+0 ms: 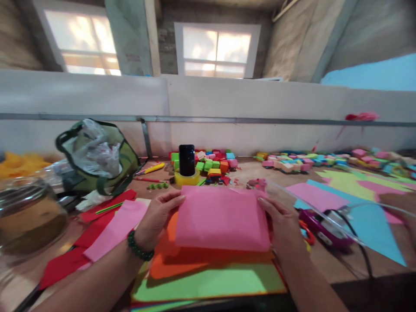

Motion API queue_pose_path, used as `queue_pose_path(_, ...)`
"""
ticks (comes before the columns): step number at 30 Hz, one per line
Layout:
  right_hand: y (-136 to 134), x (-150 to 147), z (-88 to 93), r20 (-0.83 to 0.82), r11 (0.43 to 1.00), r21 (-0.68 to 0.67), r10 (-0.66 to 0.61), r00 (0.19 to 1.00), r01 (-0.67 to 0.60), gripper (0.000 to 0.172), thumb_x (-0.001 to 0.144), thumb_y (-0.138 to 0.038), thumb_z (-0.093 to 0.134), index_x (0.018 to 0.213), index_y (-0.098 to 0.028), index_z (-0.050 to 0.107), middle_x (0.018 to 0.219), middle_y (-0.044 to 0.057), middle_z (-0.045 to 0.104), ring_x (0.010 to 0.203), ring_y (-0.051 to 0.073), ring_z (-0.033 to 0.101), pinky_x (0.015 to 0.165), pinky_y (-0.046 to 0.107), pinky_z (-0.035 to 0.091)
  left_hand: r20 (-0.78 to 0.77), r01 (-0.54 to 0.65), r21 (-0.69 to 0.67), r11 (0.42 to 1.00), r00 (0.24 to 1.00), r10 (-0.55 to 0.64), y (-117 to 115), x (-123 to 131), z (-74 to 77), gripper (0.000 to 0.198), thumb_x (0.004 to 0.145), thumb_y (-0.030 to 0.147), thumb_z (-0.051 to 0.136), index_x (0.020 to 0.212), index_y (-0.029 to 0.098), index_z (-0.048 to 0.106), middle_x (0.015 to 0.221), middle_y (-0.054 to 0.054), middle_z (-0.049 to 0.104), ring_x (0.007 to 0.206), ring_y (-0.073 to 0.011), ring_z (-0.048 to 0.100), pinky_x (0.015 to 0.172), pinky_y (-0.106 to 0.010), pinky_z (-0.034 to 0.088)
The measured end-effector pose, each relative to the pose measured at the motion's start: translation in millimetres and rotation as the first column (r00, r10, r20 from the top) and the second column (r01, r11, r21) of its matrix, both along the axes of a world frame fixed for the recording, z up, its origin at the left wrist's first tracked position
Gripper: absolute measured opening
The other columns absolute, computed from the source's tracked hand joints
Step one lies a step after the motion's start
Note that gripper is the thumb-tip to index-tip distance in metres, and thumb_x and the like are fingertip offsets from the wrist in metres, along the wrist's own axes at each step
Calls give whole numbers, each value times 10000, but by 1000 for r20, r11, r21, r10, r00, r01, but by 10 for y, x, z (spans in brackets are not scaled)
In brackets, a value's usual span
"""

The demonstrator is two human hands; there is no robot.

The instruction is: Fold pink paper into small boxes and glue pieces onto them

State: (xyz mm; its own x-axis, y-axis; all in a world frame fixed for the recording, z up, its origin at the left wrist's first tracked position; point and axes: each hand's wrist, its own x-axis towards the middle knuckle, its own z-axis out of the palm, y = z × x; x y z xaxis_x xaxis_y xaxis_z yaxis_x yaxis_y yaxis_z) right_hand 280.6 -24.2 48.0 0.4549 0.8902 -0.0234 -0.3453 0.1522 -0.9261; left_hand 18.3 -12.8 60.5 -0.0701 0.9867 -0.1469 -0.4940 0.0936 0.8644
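A pink paper sheet (222,219) is held up between both hands. My left hand (159,216) pinches its upper left corner between thumb and fingers, with a dark green bead bracelet (138,249) on the wrist. At the upper right corner, my right hand (282,216) grips the sheet the same way. Below the pink sheet lies an orange sheet (182,264), and under that a light green sheet (211,284) on top of a stack. The paper's upper edge looks slightly uneven.
Behind the sheet, a black phone (186,160) stands on a yellow tape roll (187,177), near colourful paper pieces (211,164). A green bag (128,158) and glass jar (29,221) are left. A purple glue gun (325,229) with its cable lies right, beside blue paper (377,229).
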Motion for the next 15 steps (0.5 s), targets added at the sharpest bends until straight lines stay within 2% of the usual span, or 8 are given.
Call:
queue_pose_path(7, -18, -13, 23, -39, 997, -27, 78, 996, -79, 217, 502, -260, 823, 672, -183, 712, 550, -23, 680, 461, 146, 593, 448, 236, 450, -62, 41, -13, 999, 997, -42, 22, -53, -31, 308, 504, 167, 837, 762, 146, 670, 661, 16, 675, 559, -82, 604, 531, -165, 480)
queue_pose_path(15, -32, 8, 15, -57, 991, -35, 127, 990, -129, 151, 548, -279, 778, 640, -188, 700, 570, -2, 686, 446, 157, 585, 422, 251, 440, -137, 94, -26, 995, 986, -97, 49, -114, -56, 253, 556, 182, 812, 750, 148, 653, 669, 16, 655, 569, -89, 596, 536, -176, 473)
